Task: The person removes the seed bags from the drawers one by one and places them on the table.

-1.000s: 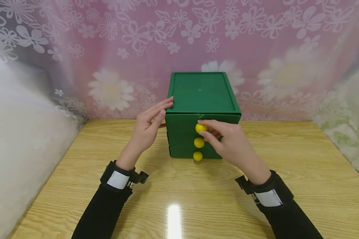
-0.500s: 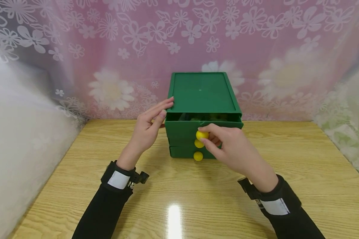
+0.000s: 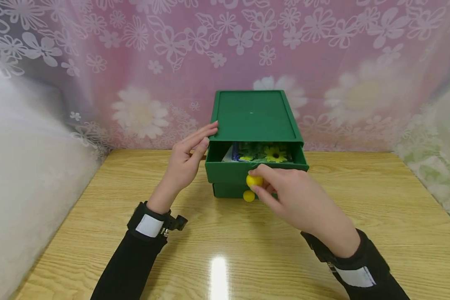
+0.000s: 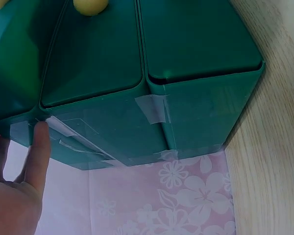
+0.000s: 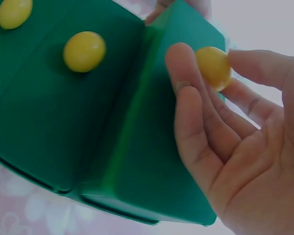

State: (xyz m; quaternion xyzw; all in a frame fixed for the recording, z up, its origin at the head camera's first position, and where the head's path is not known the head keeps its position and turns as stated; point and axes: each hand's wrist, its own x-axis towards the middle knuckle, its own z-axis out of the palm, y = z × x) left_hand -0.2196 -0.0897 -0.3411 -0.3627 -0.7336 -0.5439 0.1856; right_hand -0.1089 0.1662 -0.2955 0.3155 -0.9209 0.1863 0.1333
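A green cabinet [image 3: 252, 114] of three stacked drawers stands on the table, each drawer fronted by a round yellow knob. Its top drawer [image 3: 225, 171] is pulled partway out, showing a yellow flower [image 3: 275, 154] with greenery and something white and dark blue inside. My right hand [image 3: 300, 200] pinches the top drawer's knob [image 5: 214, 68] between thumb and fingers. Straight-fingered, my left hand [image 3: 183, 164] rests against the cabinet's left side, fingertips over its upper edge. In the right wrist view the middle knob [image 5: 84, 52] shows beside the pulled drawer's front.
The wooden table [image 3: 165, 262] runs toward me in front of the cabinet. A pink floral curtain [image 3: 195, 62] hangs right behind it, and whitish fabric [image 3: 26, 166] borders the left side. Clear tape [image 4: 154, 107] spans the seams on the cabinet's side.
The top drawer has slid out toward me, baring its contents. My right hand has come back and down with the knob; my left hand has stayed in place.
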